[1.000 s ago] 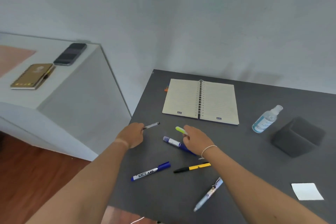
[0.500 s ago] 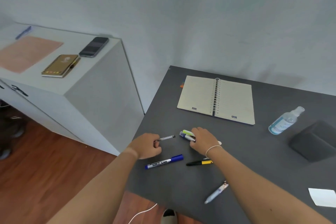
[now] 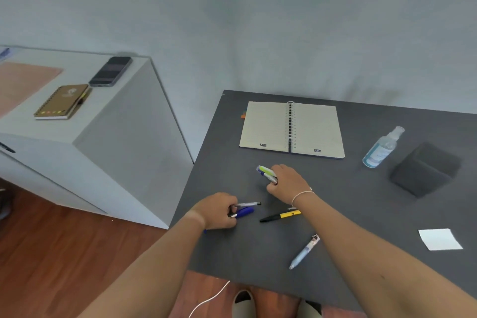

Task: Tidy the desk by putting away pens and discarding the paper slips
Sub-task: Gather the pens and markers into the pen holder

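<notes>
Since a second ago we've gone from one pen per hand to two each. Left hand (image 3: pixel 218 210), lower centre of frame, now curls round the slim silver pen (image 3: pixel 249 204) plus the blue marker (image 3: pixel 244 212), which was lying loose on the desk half a second back. Right hand (image 3: pixel 287 183), just above and right of it, grips the green highlighter (image 3: pixel 265 170) together with a blue-and-white pen (image 3: pixel 268 176); both tips stick out to the upper left. So four pens are gathered, none put away yet.

Still flat on the dark desk (image 3: pixel 361 214): black-and-yellow pen (image 3: pixel 280 215), centre, near the right wrist, and a light blue pen (image 3: pixel 304 252) lower down towards the front edge. One white paper slip (image 3: pixel 440 239) at right, untouched.

The dark box (image 3: pixel 424 169) at far right looks like the pen holder, our guess. A spray bottle (image 3: pixel 382 147) lies just left of it, and an open spiral notebook (image 3: pixel 291 129) sits upper centre. Neither blocks the loose pens, though the bottle is close to the box on the approach side. No bin in view for the slip.

Upper left, on a white cabinet (image 3: pixel 103 137): phone (image 3: pixel 111 71), brown notebook (image 3: pixel 63 102).
</notes>
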### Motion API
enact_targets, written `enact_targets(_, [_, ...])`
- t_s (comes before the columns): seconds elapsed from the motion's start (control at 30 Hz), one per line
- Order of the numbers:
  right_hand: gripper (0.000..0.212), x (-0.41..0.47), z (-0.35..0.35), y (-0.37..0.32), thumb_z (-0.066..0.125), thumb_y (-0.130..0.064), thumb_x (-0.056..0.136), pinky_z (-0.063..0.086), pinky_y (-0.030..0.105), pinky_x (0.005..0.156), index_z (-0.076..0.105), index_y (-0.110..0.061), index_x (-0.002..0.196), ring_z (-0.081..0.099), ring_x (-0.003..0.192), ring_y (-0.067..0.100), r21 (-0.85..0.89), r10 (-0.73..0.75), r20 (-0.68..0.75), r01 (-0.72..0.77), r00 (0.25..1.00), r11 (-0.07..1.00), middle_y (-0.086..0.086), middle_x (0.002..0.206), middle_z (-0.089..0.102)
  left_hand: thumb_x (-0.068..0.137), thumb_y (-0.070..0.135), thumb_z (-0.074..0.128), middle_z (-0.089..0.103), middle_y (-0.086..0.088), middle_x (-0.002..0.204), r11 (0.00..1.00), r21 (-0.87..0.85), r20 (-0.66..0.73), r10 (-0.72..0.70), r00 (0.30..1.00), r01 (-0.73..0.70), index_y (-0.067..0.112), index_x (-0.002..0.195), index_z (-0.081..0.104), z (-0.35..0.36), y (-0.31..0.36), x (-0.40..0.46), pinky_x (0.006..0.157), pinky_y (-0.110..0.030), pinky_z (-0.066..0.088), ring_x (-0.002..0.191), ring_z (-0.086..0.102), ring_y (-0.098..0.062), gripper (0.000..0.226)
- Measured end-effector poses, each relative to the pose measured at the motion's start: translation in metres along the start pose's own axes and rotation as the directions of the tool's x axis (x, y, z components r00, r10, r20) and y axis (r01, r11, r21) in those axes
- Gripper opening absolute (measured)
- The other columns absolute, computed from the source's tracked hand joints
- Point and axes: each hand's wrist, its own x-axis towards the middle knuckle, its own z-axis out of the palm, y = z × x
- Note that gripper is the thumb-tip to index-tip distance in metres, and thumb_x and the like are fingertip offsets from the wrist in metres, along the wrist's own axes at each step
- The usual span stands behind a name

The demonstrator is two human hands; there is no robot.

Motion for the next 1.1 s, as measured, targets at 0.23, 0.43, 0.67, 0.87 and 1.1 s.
enact_targets(0.23, [0.011, -0.01, -0.024, 0.004, 0.049, -0.016, 0.081, 0.033, 0.032, 0.064, 0.038, -0.012, 0.081, 0.041, 0.073, 0.025, 0.209, 0.11, -0.071, -0.093, 0.991, 0.974, 0.006, 0.085, 0.04, 0.079, 0.025, 0.056, 0.047, 0.001, 0.069, 0.984, -0.163, -0.067, -0.091, 0.994, 0.079, 0.018, 0.072, 0.04, -0.017, 0.01, 0.012, 0.056, -0.028, 0.032, 0.064, 0.044, -0.021, 0.019])
enact_targets(0.43, [0.016, -0.018, -0.078, 0.024, 0.051, -0.015, 0.084, 0.027, 0.027, 0.051, 0.037, -0.011, 0.079, 0.034, 0.059, 0.018, 0.411, 0.199, -0.221, -0.094, 0.955, 0.907, 0.002, 0.074, 0.036, 0.091, 0.022, 0.043, 0.05, -0.003, 0.074, 0.956, -0.291, -0.187, -0.092, 0.978, 0.034, 0.011, 0.093, 0.045, -0.059, 0.055, 0.041, 0.053, -0.028, 0.035, 0.058, 0.043, -0.017, 0.011])
enact_targets(0.67, [0.013, -0.046, -0.158, 0.079, 0.046, -0.018, 0.085, 0.031, 0.032, 0.064, 0.037, -0.013, 0.078, 0.038, 0.069, 0.022, 0.527, 0.313, -0.374, -0.077, 0.873, 0.846, 0.005, 0.074, 0.04, 0.094, 0.02, 0.038, 0.052, -0.007, 0.08, 0.878, -0.469, -0.299, -0.056, 0.953, -0.096, 0.01, 0.103, 0.046, -0.096, 0.158, 0.092, 0.07, -0.035, 0.044, 0.071, 0.048, -0.024, 0.016])
enact_targets(0.87, [0.01, -0.08, -0.208, 0.155, 0.042, -0.011, 0.091, 0.036, 0.028, 0.059, 0.038, -0.008, 0.099, 0.046, 0.079, 0.024, 0.638, 0.38, -0.409, -0.037, 0.83, 0.769, 0.011, 0.091, 0.049, 0.096, 0.01, 0.031, 0.051, -0.005, 0.085, 0.764, -0.607, -0.33, 0.009, 0.944, -0.219, 0.014, 0.113, 0.043, -0.094, 0.274, 0.121, 0.065, -0.021, 0.043, 0.072, 0.051, -0.017, 0.021])
enact_targets(1.1, [0.023, -0.104, -0.223, 0.24, 0.042, -0.007, 0.092, 0.04, 0.031, 0.08, 0.042, -0.003, 0.115, 0.057, 0.095, 0.029, 0.802, 0.527, -0.358, -0.036, 0.771, 0.597, 0.019, 0.112, 0.061, 0.097, 0.007, 0.029, 0.058, -0.011, 0.096, 0.654, -0.713, -0.331, 0.002, 0.944, -0.252, 0.006, 0.123, 0.042, -0.061, 0.377, 0.16, 0.078, -0.027, 0.044, 0.088, 0.059, -0.02, 0.03])
